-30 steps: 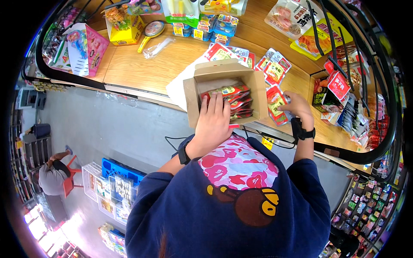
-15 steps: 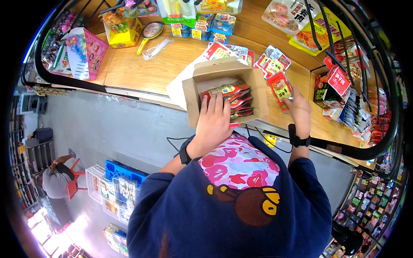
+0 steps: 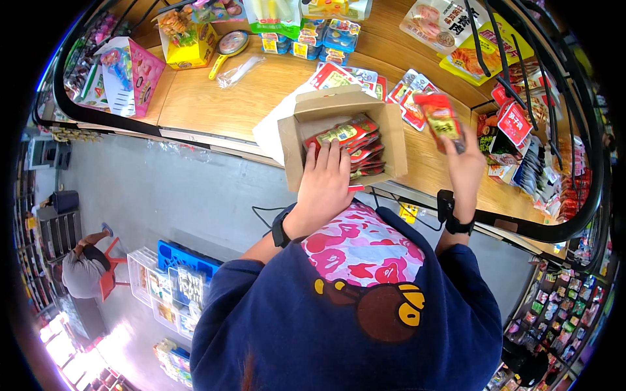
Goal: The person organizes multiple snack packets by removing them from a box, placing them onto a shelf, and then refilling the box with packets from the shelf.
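A brown cardboard box (image 3: 392, 140) stands tilted toward me at the shelf's front edge, its flap raised. Several red snack packets (image 3: 352, 133) lie stacked inside. My left hand (image 3: 326, 179) reaches over the box's near side, gripping it there, with its fingers resting against the packets; its thumb is hidden. To the right of the box, my right hand (image 3: 464, 163) pinches a red snack packet (image 3: 441, 120) with a yellow-green label, slightly blurred and held over the wooden shelf. Behind the box, red-and-white packets (image 3: 331, 76) lie on the shelf, with others (image 3: 412, 107) near the raised packet.
A black metal rail (image 3: 521, 231) runs along the wooden shelf (image 3: 208, 107). A yellow-handled round mirror (image 3: 231, 44), blue tubs (image 3: 339, 38) and a pink box (image 3: 145, 78) stand on it. Hanging packs fill the right side. A person sits on a red chair (image 3: 109, 277) at far left.
My right hand has lifted the red packet from beside the box and moved slightly right with it. My left hand stays at the box.
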Tool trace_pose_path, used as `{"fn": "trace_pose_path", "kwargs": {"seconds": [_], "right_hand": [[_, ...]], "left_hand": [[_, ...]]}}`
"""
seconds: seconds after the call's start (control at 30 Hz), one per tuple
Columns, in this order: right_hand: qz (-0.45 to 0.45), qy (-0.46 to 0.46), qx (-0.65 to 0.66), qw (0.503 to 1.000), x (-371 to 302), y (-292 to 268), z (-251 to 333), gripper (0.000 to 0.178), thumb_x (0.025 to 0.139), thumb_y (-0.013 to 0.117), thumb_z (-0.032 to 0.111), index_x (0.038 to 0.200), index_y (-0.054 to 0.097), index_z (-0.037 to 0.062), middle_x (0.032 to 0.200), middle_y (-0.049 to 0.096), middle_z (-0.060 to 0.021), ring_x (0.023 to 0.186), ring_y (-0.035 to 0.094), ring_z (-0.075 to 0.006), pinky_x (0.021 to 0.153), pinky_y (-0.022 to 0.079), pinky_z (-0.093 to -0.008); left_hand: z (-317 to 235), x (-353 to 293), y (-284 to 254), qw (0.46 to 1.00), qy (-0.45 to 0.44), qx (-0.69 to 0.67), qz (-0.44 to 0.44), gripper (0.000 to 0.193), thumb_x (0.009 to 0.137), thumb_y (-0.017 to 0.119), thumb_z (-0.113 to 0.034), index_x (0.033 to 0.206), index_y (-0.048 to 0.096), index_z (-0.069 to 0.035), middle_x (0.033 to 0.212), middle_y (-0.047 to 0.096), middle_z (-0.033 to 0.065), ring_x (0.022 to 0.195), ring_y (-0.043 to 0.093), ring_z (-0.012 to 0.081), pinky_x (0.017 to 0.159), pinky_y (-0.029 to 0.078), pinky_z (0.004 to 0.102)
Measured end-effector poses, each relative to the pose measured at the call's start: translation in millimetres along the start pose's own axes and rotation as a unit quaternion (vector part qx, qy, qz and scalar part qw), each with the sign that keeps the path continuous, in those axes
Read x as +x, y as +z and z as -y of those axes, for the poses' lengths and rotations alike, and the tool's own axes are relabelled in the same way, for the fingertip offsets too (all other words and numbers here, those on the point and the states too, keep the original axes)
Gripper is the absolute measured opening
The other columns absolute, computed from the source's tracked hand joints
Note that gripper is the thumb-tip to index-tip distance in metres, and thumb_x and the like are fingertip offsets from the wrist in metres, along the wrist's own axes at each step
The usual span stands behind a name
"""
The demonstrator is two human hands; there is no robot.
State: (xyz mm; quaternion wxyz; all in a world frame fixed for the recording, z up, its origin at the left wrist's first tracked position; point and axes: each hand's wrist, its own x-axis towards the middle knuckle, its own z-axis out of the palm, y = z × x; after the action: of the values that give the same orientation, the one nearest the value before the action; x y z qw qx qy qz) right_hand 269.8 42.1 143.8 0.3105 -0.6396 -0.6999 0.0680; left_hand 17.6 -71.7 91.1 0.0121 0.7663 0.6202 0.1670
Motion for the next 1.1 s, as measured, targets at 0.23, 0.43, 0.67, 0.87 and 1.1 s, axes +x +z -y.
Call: {"fn": "trace_pose_path", "kwargs": {"seconds": [0.23,0.43,0.67,0.87,1.1], "right_hand": [[0.075,-0.328,0.265,0.904,-6.8,-27.6,76.7,0.033,0.078,0.074,0.005,0.111,0.069,0.0082,0.104,0.073,-0.0091,0.094,0.072,-0.0251,0.082,0.056,-0.0322],[0.179,-0.411,0.137,0.883,-8.1,30.1,103.6,0.043,0.078,0.062,0.001,0.119,0.068,0.0134,0.118,0.069,-0.0083,0.106,0.067,-0.0284,0.086,0.056,-0.0387],[0.210,-0.368,0.055,0.904,5.2,57.3,95.5,0.047,0.078,0.057,-0.004,0.122,0.065,0.0110,0.120,0.068,-0.0094,0.110,0.065,-0.0271,0.089,0.054,-0.0389],[0.205,-0.367,0.044,0.906,10.7,68.2,85.6,0.041,0.083,0.055,0.005,0.122,0.065,0.0098,0.112,0.070,-0.0091,0.104,0.066,-0.0284,0.086,0.053,-0.0396],[0.221,-0.416,-0.140,0.871,8.6,78.7,91.7,0.035,0.083,0.057,0.011,0.116,0.067,0.0070,0.089,0.067,-0.0075,0.090,0.066,-0.0232,0.080,0.051,-0.0366]], "left_hand": [[-0.2,-1.0,-0.4,1.000,-0.008,0.011,-0.006,0.076,0.068,0.080,-0.033,0.127,0.052,0.005,0.132,0.053,0.0237,0.125,0.050,0.0368,0.111,0.034,0.0506],[-1.5,2.4,-1.1,0.989,-0.053,-0.079,0.115,0.064,0.073,0.074,-0.023,0.124,0.054,0.010,0.126,0.058,0.0265,0.124,0.053,0.0377,0.109,0.038,0.0467],[1.8,-2.0,7.5,0.998,0.025,0.047,-0.039,0.068,0.069,0.075,-0.026,0.124,0.056,0.010,0.127,0.058,0.0255,0.115,0.057,0.0349,0.103,0.042,0.0440],[-1.3,0.0,4.2,1.000,0.001,0.027,0.000,0.071,0.071,0.078,-0.035,0.122,0.059,0.009,0.126,0.059,0.0225,0.112,0.057,0.0322,0.096,0.044,0.0406],[-1.6,5.7,1.8,0.999,0.007,0.033,-0.010,0.073,0.071,0.078,-0.039,0.122,0.059,0.008,0.124,0.059,0.0211,0.113,0.056,0.0316,0.096,0.043,0.0423]]}}
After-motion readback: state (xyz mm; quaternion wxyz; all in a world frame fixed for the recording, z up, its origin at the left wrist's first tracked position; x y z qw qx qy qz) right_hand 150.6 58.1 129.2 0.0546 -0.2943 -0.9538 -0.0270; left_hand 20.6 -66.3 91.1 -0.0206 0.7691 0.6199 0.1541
